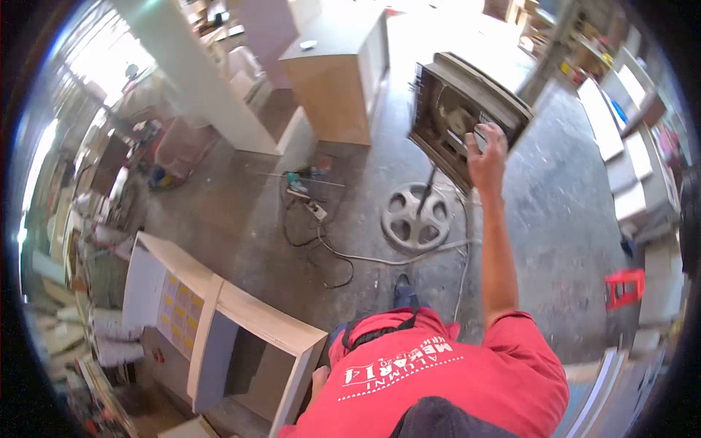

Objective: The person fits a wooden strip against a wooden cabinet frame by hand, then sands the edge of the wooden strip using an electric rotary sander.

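Observation:
My right hand (487, 157) is stretched forward at a square-framed pedestal fan (456, 109), its fingers bent and apart. It overlaps the fan's housing; whether it touches is not clear. The fan looks tilted on a pole above a round grey base (416, 216) with openings. My left hand (320, 378) shows only in part, low beside the edge of a pale wooden cabinet frame (270, 325). Its fingers are mostly hidden by my red shirt and the frame.
On the floor lie a green power tool (295, 182), a white socket strip (315, 211) and trailing cables. A plywood cabinet (328, 95) stands ahead. At right are a red stool (624, 289) and leaning white panels (602, 120).

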{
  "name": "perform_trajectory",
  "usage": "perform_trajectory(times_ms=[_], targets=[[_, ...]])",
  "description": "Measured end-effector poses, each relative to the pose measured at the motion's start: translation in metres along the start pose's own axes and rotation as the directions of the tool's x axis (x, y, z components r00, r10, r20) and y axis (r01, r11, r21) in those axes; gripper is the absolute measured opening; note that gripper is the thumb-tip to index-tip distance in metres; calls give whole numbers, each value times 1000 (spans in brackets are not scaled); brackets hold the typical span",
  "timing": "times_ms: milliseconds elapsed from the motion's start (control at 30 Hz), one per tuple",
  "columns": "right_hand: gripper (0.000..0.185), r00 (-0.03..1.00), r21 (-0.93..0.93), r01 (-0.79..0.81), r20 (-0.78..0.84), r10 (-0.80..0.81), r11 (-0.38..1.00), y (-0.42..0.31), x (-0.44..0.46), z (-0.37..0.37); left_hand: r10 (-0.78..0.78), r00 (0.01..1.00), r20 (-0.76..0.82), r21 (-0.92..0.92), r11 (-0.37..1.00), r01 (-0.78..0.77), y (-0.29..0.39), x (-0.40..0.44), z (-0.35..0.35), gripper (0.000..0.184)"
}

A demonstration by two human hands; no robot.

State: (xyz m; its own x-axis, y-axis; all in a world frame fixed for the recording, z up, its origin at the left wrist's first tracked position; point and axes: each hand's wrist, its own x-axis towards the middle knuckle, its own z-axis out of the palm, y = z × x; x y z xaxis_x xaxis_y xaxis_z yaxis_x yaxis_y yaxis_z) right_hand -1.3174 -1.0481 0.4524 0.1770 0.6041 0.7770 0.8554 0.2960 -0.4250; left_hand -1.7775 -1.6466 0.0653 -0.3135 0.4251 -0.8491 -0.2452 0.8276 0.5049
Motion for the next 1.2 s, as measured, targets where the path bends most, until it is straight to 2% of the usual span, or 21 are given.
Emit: perform_trajectory(times_ms=[67,100,133,200,267,400,433,500,533,567,600,667,800,867,900,967,1067,1100,1133,1167,1200], targets=[[35,999,-106,43,-25,-46,993,19,42,37,45,998,-36,14,999,-44,27,-3,39,5],[37,995,-303,79,-40,-95,950,32,53,59,63,997,-50,6,998,-63,39,-3,56,4],[42,999,-340,43,19,-39,939,37,65,71,78,995,-65,-6,997,-78,54,-6,71,4],[41,999,-607,11,33,12,795,55,76,102,94,991,-99,-44,994,-99,80,-6,92,3],[33,994,-651,-27,66,92,758,60,82,111,98,987,-130,-84,990,-110,98,-4,104,4],[16,997,-598,-72,-42,58,798,66,86,121,50,977,-205,-176,980,-87,111,16,103,6],[15,999,-577,-6,-39,-20,817,72,85,120,19,977,-213,-214,975,-66,94,36,93,8],[15,999,-455,35,-17,-48,890,95,87,126,-71,974,-213,-307,952,2,76,72,89,17],[13,998,-502,63,5,-70,862,89,89,119,-98,930,-354,-169,985,39,95,63,96,26],[12,997,-458,65,-7,-77,887,101,93,122,-100,943,-316,116,983,143,99,75,89,23],[12,995,-467,98,14,-103,879,103,95,118,-141,913,-383,-91,989,115,103,75,97,23],[11,991,-348,123,94,-96,929,109,101,113,-67,940,-335,53,994,90,93,107,99,19],[10,975,-187,124,207,-84,974,144,118,120,-86,952,-293,-150,988,43,103,133,116,16],[10,961,-121,126,262,-91,985,151,124,124,-137,922,-363,-359,933,-3,126,124,126,14],[10,952,-103,122,294,-87,987,154,127,125,-138,922,-361,-361,932,-2,131,125,130,14],[9,929,-47,98,363,-74,994,159,127,128,-22,918,-396,-371,918,-138,138,125,132,12],[8,945,-94,180,291,-146,979,155,119,129,-66,922,-381,-418,902,-108,142,114,133,9],[18,936,-152,194,324,-137,969,142,117,120,-75,939,-336,-337,941,-45,131,122,130,14],[18,936,-150,192,326,-135,970,133,109,122,-77,938,-339,-336,941,-44,118,127,126,14],[26,960,-211,275,109,-257,938,125,100,124,142,916,-376,42,990,-136,101,136,121,18],[35,919,-289,337,-105,-380,896,117,91,127,355,876,-327,414,887,-205,96,141,116,22]])
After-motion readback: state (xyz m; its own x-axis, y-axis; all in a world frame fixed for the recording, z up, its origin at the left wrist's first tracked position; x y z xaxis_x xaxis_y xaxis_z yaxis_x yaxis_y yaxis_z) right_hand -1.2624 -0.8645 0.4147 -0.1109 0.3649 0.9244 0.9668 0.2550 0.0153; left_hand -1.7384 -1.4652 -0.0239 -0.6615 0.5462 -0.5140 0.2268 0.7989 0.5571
